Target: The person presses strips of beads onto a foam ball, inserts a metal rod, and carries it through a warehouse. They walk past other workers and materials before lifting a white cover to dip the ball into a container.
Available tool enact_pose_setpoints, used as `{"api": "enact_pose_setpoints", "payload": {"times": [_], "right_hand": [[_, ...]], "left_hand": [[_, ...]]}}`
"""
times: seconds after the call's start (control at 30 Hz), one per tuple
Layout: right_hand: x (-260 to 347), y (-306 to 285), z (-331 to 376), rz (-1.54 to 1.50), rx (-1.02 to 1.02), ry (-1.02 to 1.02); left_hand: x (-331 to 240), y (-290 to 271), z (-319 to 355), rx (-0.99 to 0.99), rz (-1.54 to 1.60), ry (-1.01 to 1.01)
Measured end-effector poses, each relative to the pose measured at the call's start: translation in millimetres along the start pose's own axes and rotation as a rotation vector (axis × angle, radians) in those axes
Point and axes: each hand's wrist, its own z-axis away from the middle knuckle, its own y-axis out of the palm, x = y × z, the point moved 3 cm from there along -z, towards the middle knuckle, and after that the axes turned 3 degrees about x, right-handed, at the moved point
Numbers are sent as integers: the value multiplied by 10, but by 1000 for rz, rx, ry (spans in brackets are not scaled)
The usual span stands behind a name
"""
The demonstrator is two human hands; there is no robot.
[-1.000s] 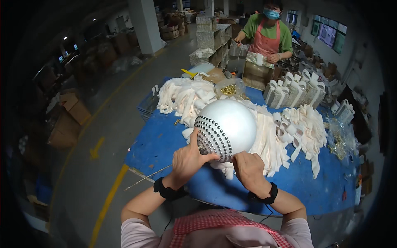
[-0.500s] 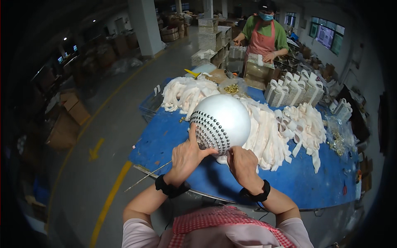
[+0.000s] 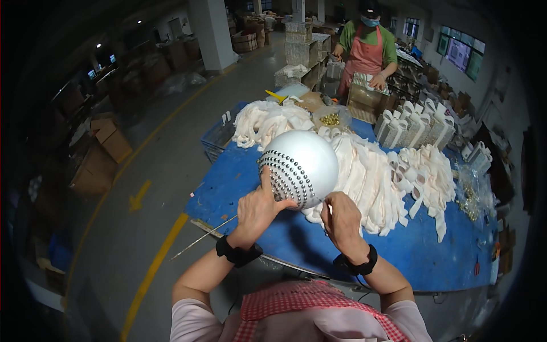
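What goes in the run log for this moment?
left hand: steadies white ball | right hand: at ball's underside | studs: rows partway | blue table

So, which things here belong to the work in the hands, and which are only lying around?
In the work:
- white ball with rows of dark studs
- left hand, holding the ball
- right hand, at the ball's lower edge

Lying around:
- cream fabric strips on the blue table
- bag of gold beads
- thin rod at the table's edge
- cardboard boxes on the floor
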Motion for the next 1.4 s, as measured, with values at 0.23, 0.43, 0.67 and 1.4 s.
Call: {"api": "enact_pose_setpoints", "payload": {"times": [0.23, 0.43, 0.67, 1.4], "right_hand": [[-191, 93, 3, -1235, 339, 764], [-130, -230, -211, -1227, 489, 679], [78, -400, -387, -1077, 646, 484], [553, -137, 24, 208, -38, -263]], "left_hand": [[-49, -25, 50, -27, -24, 130], [-60, -78, 98, -27, -32, 223], [-61, -85, 155, 20, 25, 227], [298, 357, 209, -148, 1376, -173]]}}
